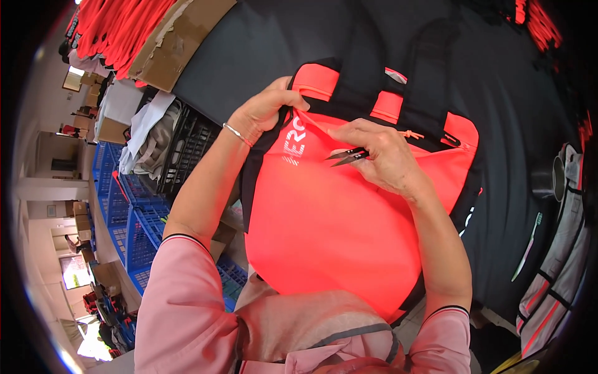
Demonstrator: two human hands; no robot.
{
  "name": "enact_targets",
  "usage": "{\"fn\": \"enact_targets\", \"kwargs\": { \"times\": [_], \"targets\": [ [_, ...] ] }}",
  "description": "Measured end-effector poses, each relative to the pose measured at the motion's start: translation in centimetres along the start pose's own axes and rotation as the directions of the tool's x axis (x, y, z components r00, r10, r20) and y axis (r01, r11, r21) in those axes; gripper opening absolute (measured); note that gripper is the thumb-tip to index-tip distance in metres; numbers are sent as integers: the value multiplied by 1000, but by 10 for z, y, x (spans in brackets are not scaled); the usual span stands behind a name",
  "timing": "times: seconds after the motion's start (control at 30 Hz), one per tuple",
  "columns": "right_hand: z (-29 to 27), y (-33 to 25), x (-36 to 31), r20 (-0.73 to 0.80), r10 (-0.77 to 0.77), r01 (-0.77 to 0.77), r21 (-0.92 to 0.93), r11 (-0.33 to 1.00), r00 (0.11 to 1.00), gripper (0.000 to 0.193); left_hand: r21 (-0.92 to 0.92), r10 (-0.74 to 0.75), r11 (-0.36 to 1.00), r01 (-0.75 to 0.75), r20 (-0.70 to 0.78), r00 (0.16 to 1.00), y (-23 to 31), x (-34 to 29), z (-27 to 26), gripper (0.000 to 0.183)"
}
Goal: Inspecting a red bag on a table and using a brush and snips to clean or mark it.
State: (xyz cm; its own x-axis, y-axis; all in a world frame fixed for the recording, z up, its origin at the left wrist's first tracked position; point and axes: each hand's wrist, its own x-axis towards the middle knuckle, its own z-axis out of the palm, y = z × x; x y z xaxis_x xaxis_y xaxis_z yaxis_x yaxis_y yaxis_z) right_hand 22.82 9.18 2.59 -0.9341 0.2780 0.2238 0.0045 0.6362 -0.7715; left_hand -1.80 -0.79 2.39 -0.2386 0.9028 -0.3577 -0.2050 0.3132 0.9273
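Black fabric (208, 71) backs the scene, in which the left hand (266, 111) pinches the upper left edge of a coral-and-black strapped bag (324, 234) between thumb and fingers, while the right hand (387, 156) grips thread snips (349, 157) (blades slightly parted, tips leftward) over the bag's front. Lying directly beneath both hands, the bag should prove light, soft and pliant, best held by its seamed top edge; blue plastic crates (144, 234) stand farther left.
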Motion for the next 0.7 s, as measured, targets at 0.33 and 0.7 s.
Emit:
{"fn": "enact_targets", "kwargs": {
  "times": [0.33,0.7],
  "targets": [
    [16,30,9,-234,305,-184,428,885,923,12,-203,97,975,-88,37,995,-11,-7,2,29],
    [13,51,3,-271,392,-247,444,861,879,15,713,650,616,-334,-221,727,-10,-42,2,46]
  ]
}}
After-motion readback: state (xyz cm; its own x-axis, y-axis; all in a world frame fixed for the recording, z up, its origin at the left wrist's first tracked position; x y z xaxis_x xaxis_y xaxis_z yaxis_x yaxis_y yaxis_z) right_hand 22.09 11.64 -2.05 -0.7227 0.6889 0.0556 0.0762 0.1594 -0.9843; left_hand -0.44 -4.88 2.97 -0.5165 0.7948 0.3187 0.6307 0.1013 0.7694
